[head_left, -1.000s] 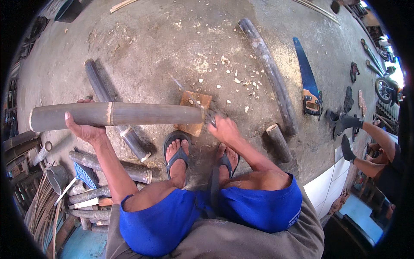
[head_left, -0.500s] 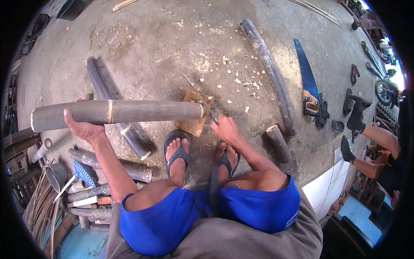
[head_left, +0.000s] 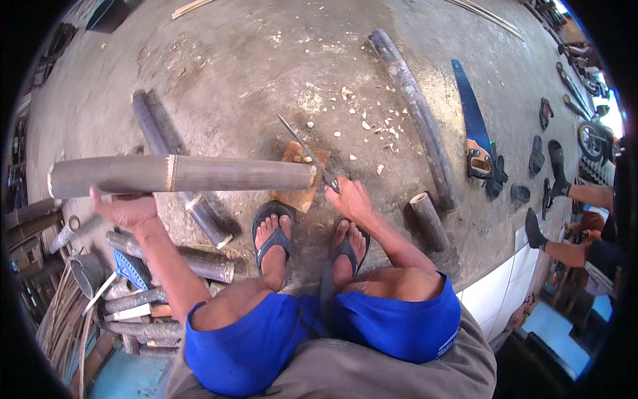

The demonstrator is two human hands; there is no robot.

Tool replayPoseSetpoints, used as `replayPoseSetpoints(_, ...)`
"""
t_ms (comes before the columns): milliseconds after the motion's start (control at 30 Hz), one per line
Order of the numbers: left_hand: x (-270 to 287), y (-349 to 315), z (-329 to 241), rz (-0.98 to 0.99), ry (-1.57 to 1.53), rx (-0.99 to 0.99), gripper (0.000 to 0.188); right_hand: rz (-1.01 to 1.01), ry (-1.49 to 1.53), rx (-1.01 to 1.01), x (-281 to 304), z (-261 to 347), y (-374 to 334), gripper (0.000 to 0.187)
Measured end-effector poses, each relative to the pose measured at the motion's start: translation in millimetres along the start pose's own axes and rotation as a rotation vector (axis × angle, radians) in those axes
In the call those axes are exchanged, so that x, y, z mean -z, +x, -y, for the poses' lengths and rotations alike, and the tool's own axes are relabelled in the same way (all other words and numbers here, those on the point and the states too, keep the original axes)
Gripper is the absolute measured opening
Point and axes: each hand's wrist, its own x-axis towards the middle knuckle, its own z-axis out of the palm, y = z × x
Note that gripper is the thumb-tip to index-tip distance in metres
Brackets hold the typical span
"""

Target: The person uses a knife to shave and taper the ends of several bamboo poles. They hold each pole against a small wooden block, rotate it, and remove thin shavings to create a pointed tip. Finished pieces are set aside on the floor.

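Observation:
A thick grey-brown bamboo section (head_left: 232, 173) lies level across the left half of the view, with a pale ring at its joint. My left hand (head_left: 129, 211) holds it up from beneath near its left end; the thumb shows at the near side and the other fingers are mostly hidden under it. In my right hand (head_left: 352, 199) is a knife (head_left: 307, 151), gripped by its handle, the blade slanting up and left past the bamboo's right end. Under that end, on the floor, sits a brown wooden block (head_left: 292, 199).
A long bamboo pole (head_left: 415, 113), a short bamboo piece (head_left: 428, 223) and a handsaw (head_left: 470, 113) lie to the right. Another bamboo length (head_left: 151, 123) is at left. Pale chips (head_left: 365, 124) litter the concrete. A person's legs (head_left: 565, 253) show at far right, beside loose sandals (head_left: 536, 156).
My left hand has shifted slightly toward me, its grip changing, with its thumb no longer lying over the bamboo's side. The bamboo and knife are almost unmoved. The other person's feet have shifted.

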Motion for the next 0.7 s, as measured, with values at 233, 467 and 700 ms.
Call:
replayPoseSetpoints(233, 9, 21, 6, -0.016, 0.089, -0.071, 0.073, -0.316, 0.368, 0.406, 90, 105, -31, 0.038)
replayPoseSetpoints(467, 12, 18, 8, 0.021, 0.071, -0.103, 0.072, -0.103, -0.004, 0.138, 2, 1, 3, 0.040)
replayPoseSetpoints(700, 20, 26, 12, 0.120, 0.032, -0.073, 0.077, -0.173, 0.205, 0.198, 68, 81, -28, 0.042)
